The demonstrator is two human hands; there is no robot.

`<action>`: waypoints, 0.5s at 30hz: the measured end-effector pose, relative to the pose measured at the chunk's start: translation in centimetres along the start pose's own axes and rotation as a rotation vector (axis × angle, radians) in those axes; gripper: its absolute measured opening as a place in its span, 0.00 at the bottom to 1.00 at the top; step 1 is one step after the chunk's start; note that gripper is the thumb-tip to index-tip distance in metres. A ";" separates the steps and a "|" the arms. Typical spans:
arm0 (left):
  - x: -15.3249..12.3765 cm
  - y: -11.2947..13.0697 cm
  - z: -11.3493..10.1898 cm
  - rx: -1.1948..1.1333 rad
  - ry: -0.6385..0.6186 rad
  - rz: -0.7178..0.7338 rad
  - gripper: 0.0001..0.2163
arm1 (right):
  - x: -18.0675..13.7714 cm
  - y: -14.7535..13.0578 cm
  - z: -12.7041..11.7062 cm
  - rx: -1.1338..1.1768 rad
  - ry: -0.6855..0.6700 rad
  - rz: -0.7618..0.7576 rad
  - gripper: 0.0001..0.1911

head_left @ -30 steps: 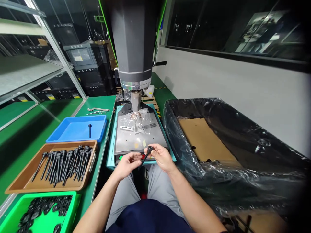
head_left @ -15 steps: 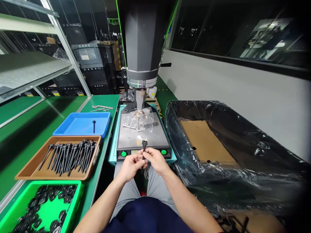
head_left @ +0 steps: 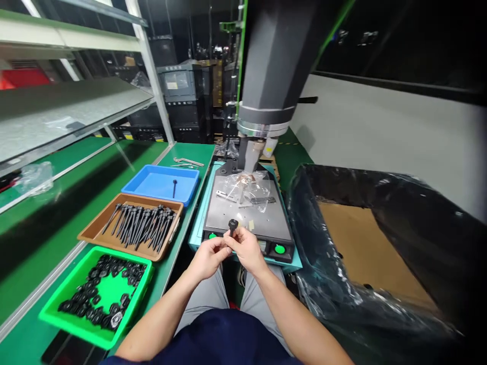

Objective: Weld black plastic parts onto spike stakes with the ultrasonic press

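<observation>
Both hands meet in front of the press, pinching one black plastic rod with a wide head (head_left: 233,224). Its head points up and away from me, while fingers hide most of the shaft. My left hand (head_left: 208,257) is closed around the lower part. Just above it, the fingers of my right hand (head_left: 246,249) are closed near the head. Behind them is the press's metal plate (head_left: 218,219), where a fixture wrapped in clear plastic (head_left: 243,188) sits beneath the press head (head_left: 266,109).
On the left bench, a blue tray (head_left: 152,185) holds one rod. A brown tray (head_left: 91,230) has many similar rods, and a green tray (head_left: 57,309) small black parts. Green buttons (head_left: 280,249) flank the press front. A plastic-lined bin (head_left: 317,243) stands right; a wrench (head_left: 189,161) lies behind.
My view has turned left, so the trays and press appear farther right. Both hands still hold the rod, whose head now looks tilted more toward me.
</observation>
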State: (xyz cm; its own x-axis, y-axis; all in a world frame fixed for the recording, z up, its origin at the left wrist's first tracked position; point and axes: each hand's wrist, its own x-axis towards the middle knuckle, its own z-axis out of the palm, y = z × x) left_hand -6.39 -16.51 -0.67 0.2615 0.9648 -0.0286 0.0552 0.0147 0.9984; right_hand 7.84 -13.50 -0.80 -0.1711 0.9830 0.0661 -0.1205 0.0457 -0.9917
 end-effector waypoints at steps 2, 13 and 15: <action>-0.4 0.8 -1.1 0.034 -0.035 -0.035 0.14 | 0.6 0.3 0.8 0.031 -0.038 0.008 0.18; -2.0 4.2 -18.8 1.073 0.532 -0.344 0.09 | -0.4 2.7 -3.6 0.001 -0.055 0.200 0.24; -2.6 3.0 -20.9 1.169 0.550 -0.512 0.10 | -1.0 3.7 -4.8 -0.019 -0.014 0.238 0.25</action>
State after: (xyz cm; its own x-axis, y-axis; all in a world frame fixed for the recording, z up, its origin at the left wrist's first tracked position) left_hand -27.04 -13.43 3.47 -0.4260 0.9013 -0.0789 0.8653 0.4314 0.2553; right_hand 12.26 -13.48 -5.02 -0.2057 0.9640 -0.1686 -0.0565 -0.1837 -0.9814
